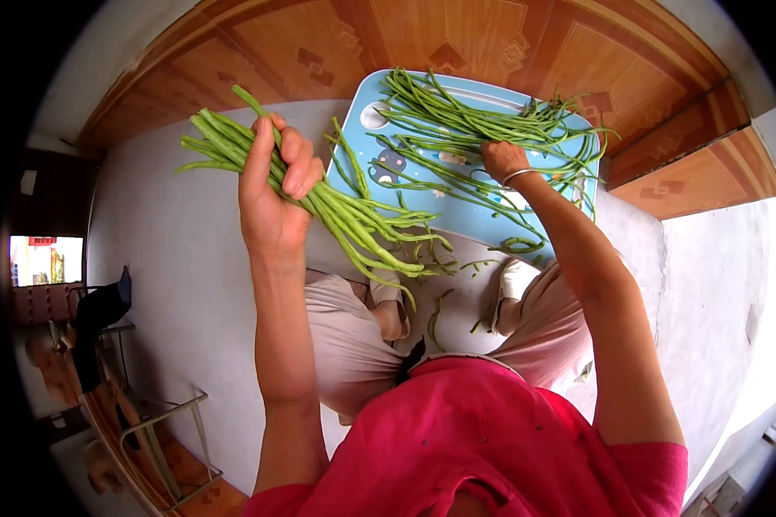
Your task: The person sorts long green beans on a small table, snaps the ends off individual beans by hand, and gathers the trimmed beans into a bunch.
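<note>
My left hand (276, 177) is raised, its fingers wrapped round a bunch of long green beans (345, 217). The cut-looking ends stick out past the thumb, and the thinner ends hang down to the right. Over the light blue tray table (457, 211), my right hand (503, 161) reaches down into a pile of loose long beans (457, 116). Its fingers are bent and mostly hidden behind the back of the hand, so I cannot see whether a bean is between them. A bracelet circles that wrist. A few beans lie apart near the table's left edge.
Short bean pieces (440, 258) lie scattered on the grey floor between my feet. Wooden cabinet panels (319, 52) stand close behind the tray table. At the lower left is furniture with a metal frame (168, 418), and dark cloth (99, 314) hangs beside it.
</note>
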`<state>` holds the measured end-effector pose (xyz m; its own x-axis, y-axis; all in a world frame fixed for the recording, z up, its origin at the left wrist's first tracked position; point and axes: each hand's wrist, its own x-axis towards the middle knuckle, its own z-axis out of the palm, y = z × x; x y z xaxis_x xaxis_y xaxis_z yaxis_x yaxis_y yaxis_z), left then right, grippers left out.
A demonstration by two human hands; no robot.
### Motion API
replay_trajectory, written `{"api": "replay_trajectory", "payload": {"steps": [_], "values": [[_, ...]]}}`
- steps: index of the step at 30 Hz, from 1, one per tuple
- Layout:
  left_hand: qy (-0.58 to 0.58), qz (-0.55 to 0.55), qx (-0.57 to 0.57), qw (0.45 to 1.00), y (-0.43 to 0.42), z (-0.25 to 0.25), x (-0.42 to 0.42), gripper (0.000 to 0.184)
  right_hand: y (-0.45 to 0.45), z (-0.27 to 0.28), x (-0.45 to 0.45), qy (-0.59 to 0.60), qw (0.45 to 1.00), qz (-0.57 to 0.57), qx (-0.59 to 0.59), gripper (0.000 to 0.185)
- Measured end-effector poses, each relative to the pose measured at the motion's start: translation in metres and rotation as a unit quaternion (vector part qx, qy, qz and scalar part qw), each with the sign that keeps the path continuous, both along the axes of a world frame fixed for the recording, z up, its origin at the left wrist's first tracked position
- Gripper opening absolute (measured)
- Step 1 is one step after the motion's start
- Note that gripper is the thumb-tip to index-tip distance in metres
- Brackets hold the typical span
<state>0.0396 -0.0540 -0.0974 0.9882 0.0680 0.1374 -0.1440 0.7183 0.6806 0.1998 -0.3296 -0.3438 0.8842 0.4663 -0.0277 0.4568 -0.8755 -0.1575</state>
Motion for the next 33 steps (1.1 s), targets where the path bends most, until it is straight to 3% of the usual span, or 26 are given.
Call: {"api": "replay_trajectory", "payload": {"steps": [2, 5, 10, 12, 16, 25, 29, 32, 33], "values": [[-0.006, -0.003, 0.004, 1.000, 0.002, -0.003, 0.002, 0.017, -0.003, 0.009, 0.009, -0.015, 0.999, 0.010, 0.047, 0.014], [0.003, 0.019, 0.021, 1.000, -0.002, -0.005, 0.005, 0.016, -0.005, 0.065, 0.010, 0.002, 0.996, 0.021, 0.083, 0.015], [0.014, 0.034, 0.051, 0.998, -0.019, -0.011, 0.008, 0.009, -0.013, 0.145, -0.007, -0.047, 0.961, 0.025, 0.271, 0.013], [0.017, 0.035, 0.065, 0.997, -0.025, -0.017, 0.011, 0.009, -0.012, 0.179, -0.028, -0.015, 0.930, 0.007, 0.368, 0.014], [0.043, 0.055, 0.101, 0.993, -0.041, -0.019, 0.015, 0.009, 0.008, 0.223, -0.072, 0.004, 0.911, 0.033, 0.411, 0.016], [0.056, 0.100, 0.126, 0.985, -0.057, -0.013, 0.017, 0.019, 0.038, 0.227, -0.128, 0.030, 0.881, 0.135, 0.452, 0.022], [0.082, 0.070, 0.121, 0.987, -0.058, -0.011, 0.014, 0.018, 0.038, 0.220, -0.133, 0.016, 0.897, 0.181, 0.402, 0.022], [0.064, 0.034, 0.134, 0.988, -0.055, -0.012, 0.011, 0.016, 0.034, 0.234, -0.125, 0.107, 0.864, 0.186, 0.455, 0.020], [0.062, 0.038, 0.143, 0.987, -0.057, -0.010, 0.009, 0.014, 0.031, 0.235, -0.117, 0.083, 0.859, 0.173, 0.475, 0.023]]}}
